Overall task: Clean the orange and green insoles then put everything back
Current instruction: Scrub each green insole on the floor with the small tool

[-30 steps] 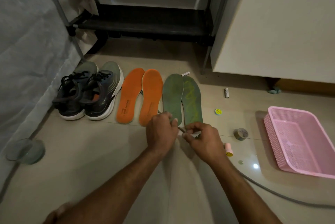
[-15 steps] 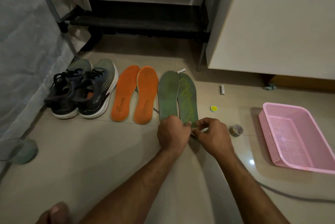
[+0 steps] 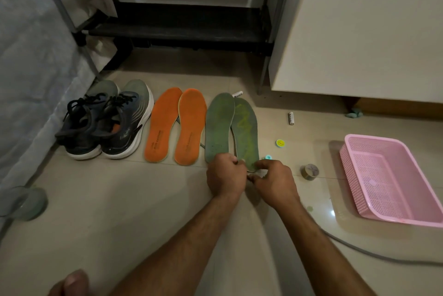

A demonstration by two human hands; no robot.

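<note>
**Hands meet at the heel of a green insole**

On the floor we see a pink basket [image 3: 393,175] at right, nothing in it. Dark print marks the orange insoles [image 3: 176,125], too small for us to read. They lie between the shoes [image 3: 105,120] and the green insoles [image 3: 231,128]. Our left hand [image 3: 226,177] and right hand [image 3: 273,181] sit together, fingers curled at the right green insole's heel; whether they pinch it we cannot tell.

The head camera is looking forward and down from close above the hands [image 3: 251,178], facing the floor [image 3: 119,211] beyond.
</note>
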